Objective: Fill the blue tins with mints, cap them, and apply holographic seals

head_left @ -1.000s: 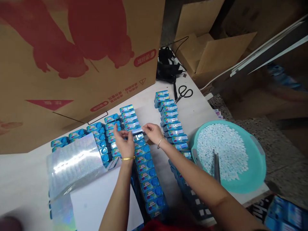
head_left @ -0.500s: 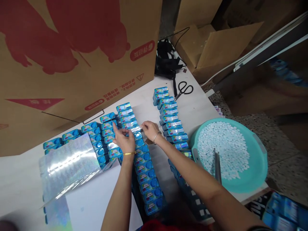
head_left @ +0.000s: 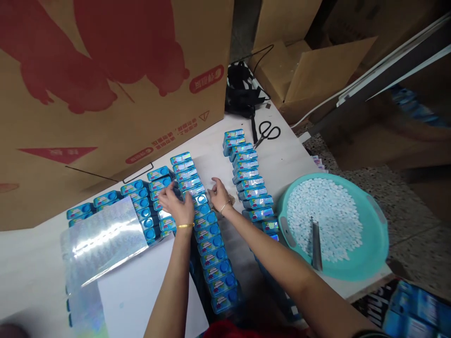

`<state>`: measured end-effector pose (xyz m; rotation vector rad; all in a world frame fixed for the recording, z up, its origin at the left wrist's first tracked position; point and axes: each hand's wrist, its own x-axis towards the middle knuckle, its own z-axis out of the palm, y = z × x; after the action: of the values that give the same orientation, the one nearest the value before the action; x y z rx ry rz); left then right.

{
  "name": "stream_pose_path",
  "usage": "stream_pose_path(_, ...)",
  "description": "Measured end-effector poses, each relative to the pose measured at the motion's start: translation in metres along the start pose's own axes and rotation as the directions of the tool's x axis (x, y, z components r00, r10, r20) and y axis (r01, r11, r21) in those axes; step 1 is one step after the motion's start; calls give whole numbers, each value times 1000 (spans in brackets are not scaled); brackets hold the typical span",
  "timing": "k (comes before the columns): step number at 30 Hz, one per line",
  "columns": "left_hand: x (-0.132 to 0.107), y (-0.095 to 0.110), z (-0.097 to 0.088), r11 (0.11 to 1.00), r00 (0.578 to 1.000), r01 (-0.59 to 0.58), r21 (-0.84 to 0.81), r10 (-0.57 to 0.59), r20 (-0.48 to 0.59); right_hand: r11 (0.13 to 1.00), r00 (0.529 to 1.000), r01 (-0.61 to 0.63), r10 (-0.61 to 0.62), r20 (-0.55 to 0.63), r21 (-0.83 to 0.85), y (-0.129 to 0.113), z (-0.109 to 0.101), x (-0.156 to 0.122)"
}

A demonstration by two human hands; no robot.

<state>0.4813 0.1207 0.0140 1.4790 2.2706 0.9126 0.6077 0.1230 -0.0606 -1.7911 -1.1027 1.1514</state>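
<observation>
My left hand point(head_left: 176, 206) is over the rows of small blue candy boxes, its fingers spread and nothing visible in them. Close to it, a box in the middle row point(head_left: 195, 192) has a shiny clear sticker across its top. On the other side of that row is my right hand point(head_left: 219, 195), thumb and forefinger apart and no object seen between them. Nearer boxes in the same row point(head_left: 216, 256) show round blue caps. A separate row of boxes with shiny tops point(head_left: 251, 183) stands to the right.
Shiny clear sticker sheets point(head_left: 105, 234) and a white sheet point(head_left: 151, 291) cover boxes at left. A turquoise basin point(head_left: 377, 234) holds pale tablets point(head_left: 327, 211) and a metal scoop point(head_left: 316, 246). Black scissors point(head_left: 268, 131) lie farther back. A big carton point(head_left: 148, 112) stands behind.
The clear strip that was between my hands now lies on the box top. Both hands have parted from it, the left moving slightly left with its fingers spreading.
</observation>
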Motion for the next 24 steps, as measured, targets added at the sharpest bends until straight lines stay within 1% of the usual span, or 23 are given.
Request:
stream_pose_path(2, -5, 4, -13, 978, 996, -88, -191, 81, -43, 996, 995, 45, -38, -90, 79, -11, -10, -10)
stream_pose_path(3, -8, 7, -20, 949, 995, -100, -298, 92, -43, 990, 993, 51, -36, -112, 135, -18, -16, -17)
stream_pose_path(4, -12, 11, -27, 910, 997, -81, -406, 78, -23, 980, 994, 35, -14, -110, 196, -24, -20, -23)
stream_pose_path(6, -21, 18, -36, 814, 998, 35, -579, 0, 60, 947, 998, -35, 47, -32, 320, -34, -28, -38)
stream_pose_path(8, -30, 20, -37, 724, 984, 174, -667, -96, 152, 903, 994, -105, 80, 78, 417, -42, -31, -51)
stream_pose_path(9, -34, 18, -35, 696, 972, 231, -680, -140, 188, 884, 991, -121, 78, 113, 452, -44, -31, -56)
stream_pose_path(11, -40, 11, -27, 679, 953, 301, -670, -205, 221, 864, 990, -116, 62, 126, 491, -44, -29, -61)
stream_pose_path(12, -41, 7, -22, 688, 950, 311, -655, -223, 217, 862, 992, -106, 58, 111, 496, -43, -28, -62)
stream_pose_path(14, -42, -2, -14, 731, 956, 292, -616, -232, 177, 871, 995, -91, 59, 81, 482, -40, -27, -59)
stream_pose_path(16, -40, -5, -11, 758, 960, 278, -590, -237, 148, 892, 997, -81, 67, 48, 444, -37, -29, -55)
stream_pose_path(18, -38, -2, -15, 727, 949, 313, -611, -257, 181, 915, 997, -59, 75, -24, 399, -37, -32, -51)
stream_pose_path(20, -38, 7, -21, 659, 933, 360, -660, -262, 247, 934, 992, -26, 67, -104, 355, -37, -34, -50)
stream_pose_path(21, -38, 11, -25, 632, 928, 371, -681, -254, 271, 939, 992, -17, 59, -114, 344, -38, -34, -51)
stream_pose_path(22, -38, 15, -27, 616, 927, 375, -693, -246, 283, 937, 994, -18, 55, -96, 350, -38, -33, -52)
stream_pose_path(24, -38, 17, -28, 610, 923, 384, -693, -250, 291, 912, 998, -51, 55, 1, 407, -38, -30, -54)
